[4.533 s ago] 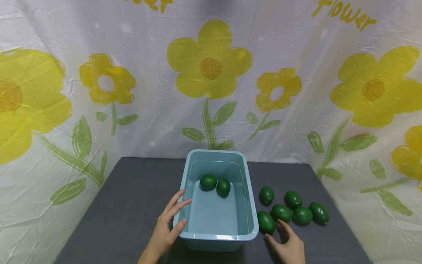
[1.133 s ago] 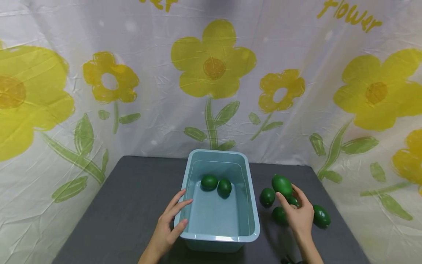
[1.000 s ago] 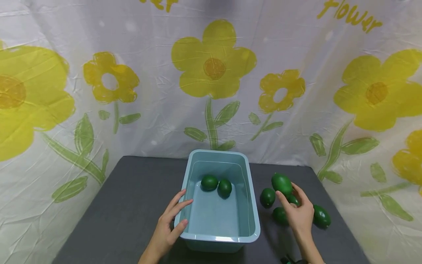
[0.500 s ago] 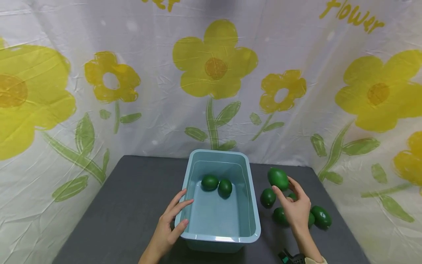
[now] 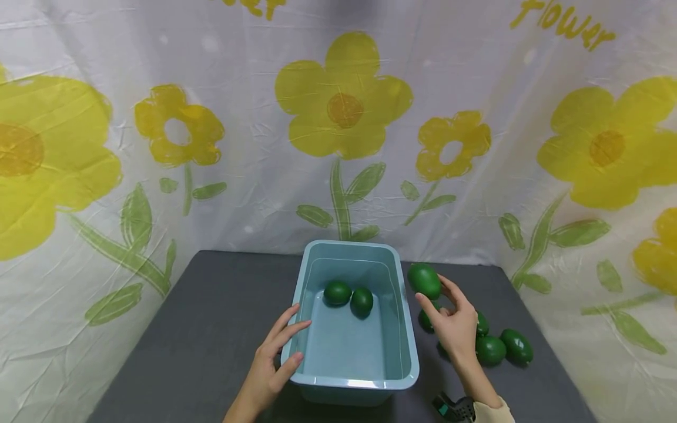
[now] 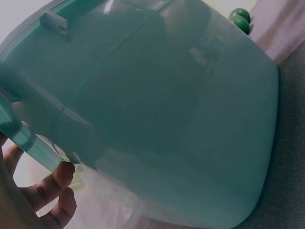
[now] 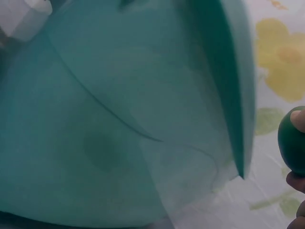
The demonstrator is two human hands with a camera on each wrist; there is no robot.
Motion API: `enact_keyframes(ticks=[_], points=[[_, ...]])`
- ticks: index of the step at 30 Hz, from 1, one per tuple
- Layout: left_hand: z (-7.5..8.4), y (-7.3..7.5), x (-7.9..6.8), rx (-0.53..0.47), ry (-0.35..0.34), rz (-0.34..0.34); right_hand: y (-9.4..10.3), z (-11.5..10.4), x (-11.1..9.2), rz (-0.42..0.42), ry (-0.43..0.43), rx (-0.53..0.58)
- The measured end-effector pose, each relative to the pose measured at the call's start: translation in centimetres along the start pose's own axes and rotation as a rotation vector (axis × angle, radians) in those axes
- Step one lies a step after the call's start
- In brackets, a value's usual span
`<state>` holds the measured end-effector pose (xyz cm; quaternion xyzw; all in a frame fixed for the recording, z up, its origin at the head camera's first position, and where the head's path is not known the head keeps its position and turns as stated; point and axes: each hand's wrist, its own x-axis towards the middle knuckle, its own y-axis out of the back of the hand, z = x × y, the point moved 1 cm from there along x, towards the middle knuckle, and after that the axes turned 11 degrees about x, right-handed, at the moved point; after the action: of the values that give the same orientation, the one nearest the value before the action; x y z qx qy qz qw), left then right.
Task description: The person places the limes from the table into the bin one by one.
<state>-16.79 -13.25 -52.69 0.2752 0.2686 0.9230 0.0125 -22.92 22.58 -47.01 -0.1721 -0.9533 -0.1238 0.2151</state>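
My right hand (image 5: 455, 329) pinches a glossy dark green lime (image 5: 424, 281) between thumb and fingers, raised just off the right rim of a pale blue plastic bin (image 5: 354, 383). At the right edge of the right wrist view, that lime (image 7: 289, 143) shows with fingertips on it. Spread over the bin's left rim, my left hand (image 5: 267, 367) rests its fingers and thumb there; the left wrist view has its fingertips (image 6: 64, 174) beside the bin's rim. Inside, toward the back of the bin floor, lie two limes (image 5: 337, 293).
Several more limes (image 5: 489, 351) lie on the dark grey table (image 5: 222, 317) right of the bin, some partly hidden behind my right hand. A white cloth (image 5: 243, 194) with yellow flowers hangs around the table. A black device (image 5: 455, 408) sits on my right wrist.
My right hand has taken the lime nearest the bin's right side, lifted it, and over the last second carried it left toward the rim. The left hand has stayed on the bin.
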Motion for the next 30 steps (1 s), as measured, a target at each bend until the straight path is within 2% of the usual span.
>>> enact_keyframes(ticks=[7, 14, 23, 30], points=[[0.1, -0.1, 0.1, -0.004, 0.010, 0.010, -1.6, -0.3, 0.4, -0.042, 0.028, -0.015], [-0.1, 0.0, -0.1, -0.019, -0.015, 0.008, -2.5, -0.6, 0.6, -0.092, 0.042, -0.039], [0.0, -0.1, 0.0, -0.032, -0.016, 0.010, -2.9, -0.8, 0.8, -0.162, 0.093, -0.053], [0.0, -0.1, -0.1, -0.025, 0.002, 0.004, -3.0, -0.6, 1.0, -0.205, 0.072, -0.099]])
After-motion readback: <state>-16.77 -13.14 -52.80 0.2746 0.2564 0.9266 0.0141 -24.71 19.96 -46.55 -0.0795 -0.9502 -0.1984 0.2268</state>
